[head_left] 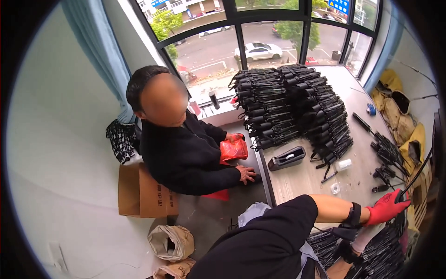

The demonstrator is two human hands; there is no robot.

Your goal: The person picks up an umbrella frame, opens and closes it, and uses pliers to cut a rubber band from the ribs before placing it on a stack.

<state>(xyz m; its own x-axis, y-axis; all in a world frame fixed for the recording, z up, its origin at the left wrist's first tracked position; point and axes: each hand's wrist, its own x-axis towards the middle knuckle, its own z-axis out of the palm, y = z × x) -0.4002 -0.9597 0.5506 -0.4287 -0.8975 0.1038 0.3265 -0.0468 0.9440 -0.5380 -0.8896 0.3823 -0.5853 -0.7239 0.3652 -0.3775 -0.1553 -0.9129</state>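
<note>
My left hand (pixel 387 207), in a red glove, is at the right beyond the table edge. Its fingers are closed around the lower end of a thin black rod (pixel 418 174) that curves up to the right. A black band circles that wrist. Below it, my right hand (pixel 368 238) shows only as a pale glove or cuff above another black band; its fingers are hidden. Under both arms lies a mass of thin black rods (pixel 378 255), seemingly umbrella frames. Several small black folded frames (pixel 388 153) lie on the table just beyond my left hand.
A big stack of folded black umbrella frames (pixel 292 109) covers the far table (pixel 304 183). Nearer are a tape dispenser (pixel 287 158), a white roll (pixel 344 165) and a pen. A co-worker (pixel 181 144) at left holds a red packet (pixel 233 149). Yellow sacks (pixel 395 109) stand right.
</note>
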